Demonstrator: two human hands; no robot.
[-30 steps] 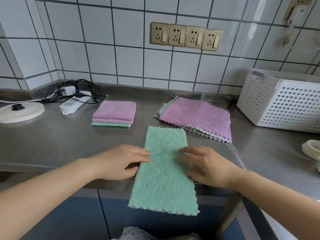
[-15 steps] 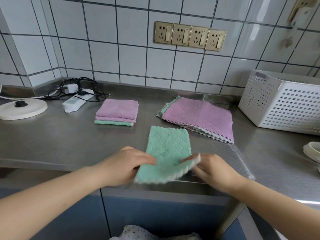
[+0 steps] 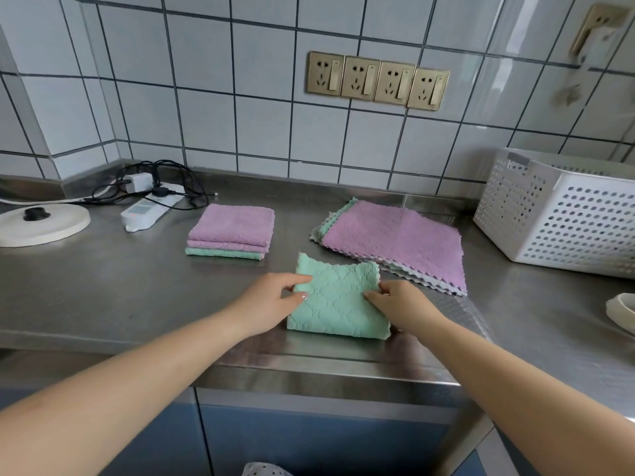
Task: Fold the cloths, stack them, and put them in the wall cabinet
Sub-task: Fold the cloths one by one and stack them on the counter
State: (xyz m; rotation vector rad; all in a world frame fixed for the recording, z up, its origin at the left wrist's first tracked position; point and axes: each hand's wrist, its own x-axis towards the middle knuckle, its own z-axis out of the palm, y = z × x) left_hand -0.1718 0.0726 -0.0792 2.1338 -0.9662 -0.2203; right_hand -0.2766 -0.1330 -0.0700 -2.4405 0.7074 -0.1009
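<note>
Mint-green quilted cloth, folded over, lies flat between the hands on the steel worktop, long axis toward the wall. Left hand pinches its left edge, right hand its right. Beyond the left hand sits the stack of folded lilac and green cloths, the likely next destination; beyond the right, the pile of unfolded lilac cloths.

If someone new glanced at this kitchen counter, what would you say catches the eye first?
Most striking is the mint-green cloth at the counter's front edge, folded, with the left hand and right hand pinching its sides. Behind it to the left sits a folded stack, purple over green; to the right lies a flat purple-topped pile beside a white perforated basket.
</note>
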